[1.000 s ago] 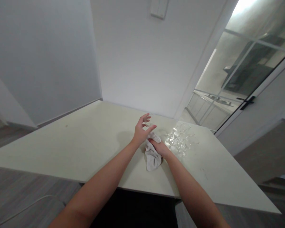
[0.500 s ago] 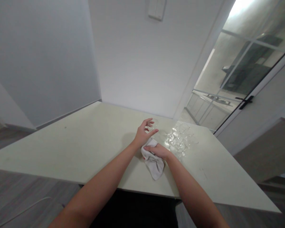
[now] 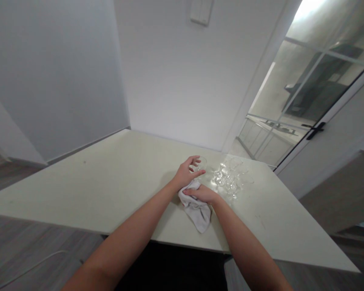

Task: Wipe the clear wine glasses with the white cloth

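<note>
My left hand (image 3: 186, 174) curls around a clear stemmed glass (image 3: 200, 164) and holds it just above the white table (image 3: 87, 190). My right hand (image 3: 202, 194) grips a white cloth (image 3: 197, 209) right below the glass; the cloth hangs down onto the table top. The two hands touch each other. The lower part of the glass is hidden behind my fingers and the cloth.
Several clear stemmed glasses (image 3: 230, 178) stand in a cluster just right of my hands. White walls meet in a corner behind the table. A glass door with a black handle (image 3: 314, 130) lies to the right. The table's near edge runs in front of me.
My left hand went from spread fingers to closing around a glass. My right hand shifted the cloth slightly toward me and left, and it now hangs lower.
</note>
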The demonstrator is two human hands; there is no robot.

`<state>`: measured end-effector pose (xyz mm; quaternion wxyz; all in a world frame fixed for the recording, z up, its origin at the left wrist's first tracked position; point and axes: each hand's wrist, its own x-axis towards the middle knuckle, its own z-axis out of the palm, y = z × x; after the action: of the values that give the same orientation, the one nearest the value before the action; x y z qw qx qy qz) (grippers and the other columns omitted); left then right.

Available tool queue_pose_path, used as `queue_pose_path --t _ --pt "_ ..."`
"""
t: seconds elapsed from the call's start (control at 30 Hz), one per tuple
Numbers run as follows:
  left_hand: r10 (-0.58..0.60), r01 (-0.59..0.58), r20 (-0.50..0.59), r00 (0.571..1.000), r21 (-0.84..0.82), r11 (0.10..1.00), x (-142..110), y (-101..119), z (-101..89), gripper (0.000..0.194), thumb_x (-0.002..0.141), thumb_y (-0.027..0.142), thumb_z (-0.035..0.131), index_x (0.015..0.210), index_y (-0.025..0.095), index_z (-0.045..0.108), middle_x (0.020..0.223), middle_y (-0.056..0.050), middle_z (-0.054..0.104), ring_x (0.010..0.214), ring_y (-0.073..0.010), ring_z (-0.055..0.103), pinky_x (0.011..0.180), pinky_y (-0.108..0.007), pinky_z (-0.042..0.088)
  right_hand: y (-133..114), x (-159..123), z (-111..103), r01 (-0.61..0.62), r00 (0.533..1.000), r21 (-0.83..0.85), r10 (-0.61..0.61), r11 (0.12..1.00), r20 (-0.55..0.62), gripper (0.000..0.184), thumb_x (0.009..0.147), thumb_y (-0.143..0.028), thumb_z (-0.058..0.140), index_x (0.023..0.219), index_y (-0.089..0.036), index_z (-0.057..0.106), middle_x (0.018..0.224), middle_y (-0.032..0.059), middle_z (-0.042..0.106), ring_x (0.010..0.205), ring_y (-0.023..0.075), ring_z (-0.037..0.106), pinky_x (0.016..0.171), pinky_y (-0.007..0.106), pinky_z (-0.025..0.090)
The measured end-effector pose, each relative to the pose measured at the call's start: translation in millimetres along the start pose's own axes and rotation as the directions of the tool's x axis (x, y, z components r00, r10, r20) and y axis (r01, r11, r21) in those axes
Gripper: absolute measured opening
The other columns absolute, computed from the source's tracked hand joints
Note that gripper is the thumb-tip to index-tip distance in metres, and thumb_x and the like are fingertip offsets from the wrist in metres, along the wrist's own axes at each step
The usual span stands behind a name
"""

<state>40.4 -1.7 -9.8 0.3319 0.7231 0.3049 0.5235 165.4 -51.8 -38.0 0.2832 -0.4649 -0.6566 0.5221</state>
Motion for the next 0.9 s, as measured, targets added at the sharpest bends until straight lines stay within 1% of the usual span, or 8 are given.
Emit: queue_pose_path --t 0.17,0.33,0.47,0.7,0.8,0.9 --pt "-0.013 0.013 0.015 1.0 -0.006 1.0 -0.4 0.4 0.5 0.061 0.068 0.038 0.072 0.122 0.021 0.047 0.113 -0.009 0.062 0.093 -0.0163 0.059 0.069 -0.026 0.047 -5.7 -2.7 1.0 0.004 1.0 -0.042 -0.005 0.999 -0.009 0.047 0.07 -0.042 0.069 0.112 -0.022 0.063 0.112 0.0046 0.067 0.105 0.0228 0.061 0.093 0.036 0.047" --pt "-0.015 0.015 0.023 1.0 -0.002 1.0 -0.7 1.1 0.3 0.06 0.068 0.038 0.072 0.12 0.021 0.048 0.112 -0.009 0.062 0.093 -0.0165 0.059 0.068 -0.026 0.047 -9.2 -2.4 1.5 0.091 0.996 -0.099 -0.091 0.991 0.004 0.045 0.071 -0.041 0.069 0.112 -0.021 0.063 0.115 0.0046 0.066 0.109 0.0229 0.059 0.098 0.036 0.044" --pt "-0.007 0.007 0.026 1.0 0.011 1.0 -0.7 0.4 0.0 0.06 0.068 0.039 0.072 0.121 0.022 0.048 0.112 -0.008 0.062 0.092 -0.0167 0.059 0.069 -0.027 0.047 -11.0 -1.5 3.0 0.136 0.991 -0.13 -0.136 0.982 0.012 0.045 0.072 -0.039 0.068 0.113 -0.022 0.063 0.117 0.0032 0.065 0.112 0.022 0.057 0.101 0.035 0.041" --pt "-0.002 0.001 0.037 0.999 0.022 1.0 -1.2 0.4 -0.4 0.06 0.068 0.039 0.073 0.12 0.022 0.048 0.111 -0.008 0.062 0.092 -0.0163 0.06 0.068 -0.026 0.047 -7.4 -0.4 4.1 0.142 0.99 -0.123 -0.142 0.982 0.014 0.044 0.072 -0.04 0.067 0.113 -0.022 0.063 0.115 0.0037 0.065 0.11 0.0225 0.059 0.099 0.036 0.043" --pt "-0.005 0.004 0.036 0.999 0.025 1.0 -1.3 0.1 -0.3 0.06 0.067 0.038 0.073 0.12 0.022 0.049 0.111 -0.008 0.062 0.091 -0.0161 0.059 0.068 -0.026 0.047 -7.9 -0.6 3.8 0.143 0.99 -0.133 -0.141 0.981 0.03 0.043 0.073 -0.039 0.067 0.112 -0.022 0.063 0.115 0.0033 0.065 0.111 0.0222 0.058 0.101 0.036 0.042" --pt "-0.012 0.011 0.036 0.999 0.026 1.0 -1.4 -0.6 0.0 0.06 0.067 0.038 0.073 0.12 0.022 0.049 0.11 -0.008 0.062 0.091 -0.0159 0.059 0.067 -0.026 0.047 -8.3 -0.9 3.6 0.146 0.989 -0.134 -0.144 0.98 0.021 0.042 0.073 -0.039 0.067 0.111 -0.022 0.064 0.114 0.0032 0.066 0.11 0.022 0.058 0.101 0.037 0.041"
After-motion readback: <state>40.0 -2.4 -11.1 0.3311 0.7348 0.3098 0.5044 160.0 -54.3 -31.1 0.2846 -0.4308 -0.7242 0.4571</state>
